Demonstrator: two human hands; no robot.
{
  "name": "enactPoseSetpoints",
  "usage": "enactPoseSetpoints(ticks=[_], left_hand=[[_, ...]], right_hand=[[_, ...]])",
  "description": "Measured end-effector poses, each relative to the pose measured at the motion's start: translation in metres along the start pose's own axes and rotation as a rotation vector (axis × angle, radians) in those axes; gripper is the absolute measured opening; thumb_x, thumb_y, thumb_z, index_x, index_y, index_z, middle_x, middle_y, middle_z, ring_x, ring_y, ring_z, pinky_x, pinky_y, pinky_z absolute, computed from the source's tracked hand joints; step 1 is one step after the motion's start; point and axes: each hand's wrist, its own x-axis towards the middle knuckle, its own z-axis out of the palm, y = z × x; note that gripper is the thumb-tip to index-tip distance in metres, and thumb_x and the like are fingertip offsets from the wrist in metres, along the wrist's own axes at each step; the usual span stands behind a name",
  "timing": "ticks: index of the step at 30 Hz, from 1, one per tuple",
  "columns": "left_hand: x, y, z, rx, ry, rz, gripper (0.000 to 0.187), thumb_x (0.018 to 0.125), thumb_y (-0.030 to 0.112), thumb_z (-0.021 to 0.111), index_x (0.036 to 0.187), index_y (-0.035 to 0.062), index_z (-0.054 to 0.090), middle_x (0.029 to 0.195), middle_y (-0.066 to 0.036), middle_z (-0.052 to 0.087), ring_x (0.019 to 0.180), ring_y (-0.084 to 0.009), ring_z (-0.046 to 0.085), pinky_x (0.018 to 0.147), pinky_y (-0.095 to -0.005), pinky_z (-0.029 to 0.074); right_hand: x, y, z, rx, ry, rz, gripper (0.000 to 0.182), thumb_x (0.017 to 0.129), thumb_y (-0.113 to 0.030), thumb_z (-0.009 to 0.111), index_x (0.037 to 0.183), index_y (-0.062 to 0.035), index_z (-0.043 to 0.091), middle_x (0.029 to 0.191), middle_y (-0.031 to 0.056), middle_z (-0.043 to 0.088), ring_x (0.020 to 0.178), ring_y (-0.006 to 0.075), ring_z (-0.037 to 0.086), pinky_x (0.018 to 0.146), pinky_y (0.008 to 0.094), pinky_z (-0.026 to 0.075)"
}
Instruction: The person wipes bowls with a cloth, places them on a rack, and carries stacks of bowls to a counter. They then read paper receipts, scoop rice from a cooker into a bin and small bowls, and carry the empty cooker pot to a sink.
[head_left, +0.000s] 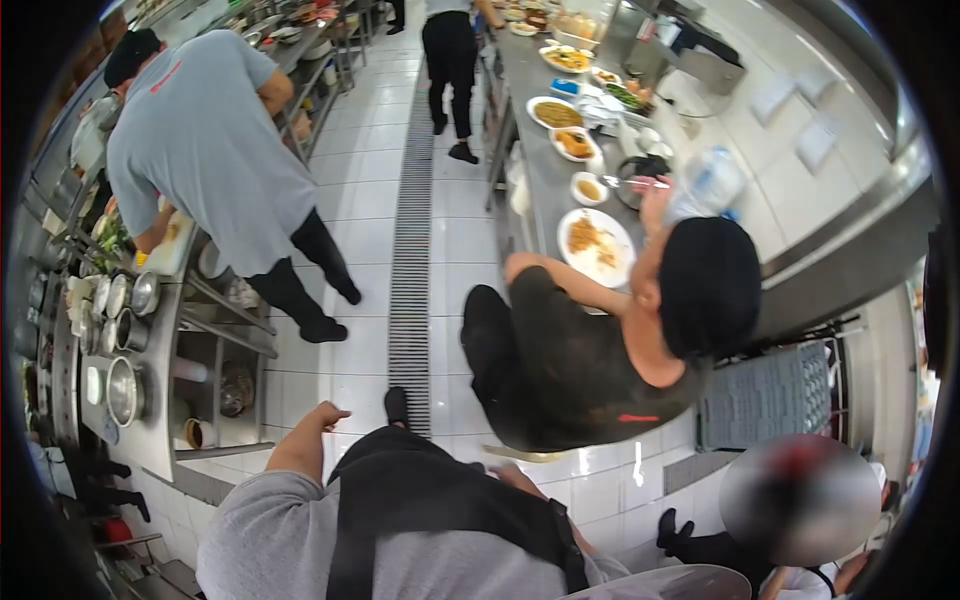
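Note:
My left hand [326,413] is held out at my left side above the tiled floor, fingers curled in, with nothing visible in it. My right hand [515,480] is in front of my black apron [440,490], partly hidden by it. At its fingers is a pale, thin-edged, dish-like thing [528,456], seen almost edge-on and close to the back of a co-worker in a dark shirt [590,360]. The hand seems closed on its near edge, though the grip is not fully visible.
That co-worker leans on the steel counter [545,190] beside a white plate of food [597,248]. Another person in grey [205,140] works at the left bench [155,420] with metal bowls. A drain grate [408,250] runs along the aisle, where a third person [450,70] stands.

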Motion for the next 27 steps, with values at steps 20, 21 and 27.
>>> enactPoseSetpoints(ticks=[20, 21, 27], left_hand=[[0.151, 0.364, -0.181, 0.349, -0.086, 0.811, 0.065, 0.079, 0.054, 0.073, 0.117, 0.0010, 0.065, 0.115, -0.022, 0.066, 0.103, -0.0314, 0.065, 0.088, -0.0406, 0.052], [0.162, 0.386, -0.191, 0.382, -0.196, 0.891, 0.066, 0.080, 0.055, 0.072, 0.118, 0.0012, 0.065, 0.117, -0.022, 0.064, 0.103, -0.0310, 0.065, 0.087, -0.0408, 0.052], [0.263, 0.532, -0.293, 0.328, -0.032, 0.810, 0.072, 0.080, 0.056, 0.071, 0.121, -0.0036, 0.063, 0.113, -0.025, 0.066, 0.109, -0.0383, 0.062, 0.095, -0.0433, 0.049]], right_hand=[[0.614, -0.027, -0.137, 0.041, 0.365, 0.821, 0.087, 0.079, -0.041, 0.076, 0.148, -0.0065, 0.034, 0.126, 0.0271, 0.058, 0.105, 0.0395, 0.064, 0.093, 0.0426, 0.049], [0.626, 0.046, -0.115, 0.256, 0.414, 0.974, 0.078, 0.081, -0.039, 0.074, 0.143, -0.0074, 0.039, 0.117, 0.0231, 0.061, 0.092, 0.0354, 0.066, 0.078, 0.0451, 0.054], [0.670, 0.097, -0.221, 0.608, 0.497, 1.361, 0.028, 0.086, -0.026, 0.068, 0.101, -0.0023, 0.063, 0.080, 0.0123, 0.062, 0.062, 0.0237, 0.059, 0.052, 0.0438, 0.047]])
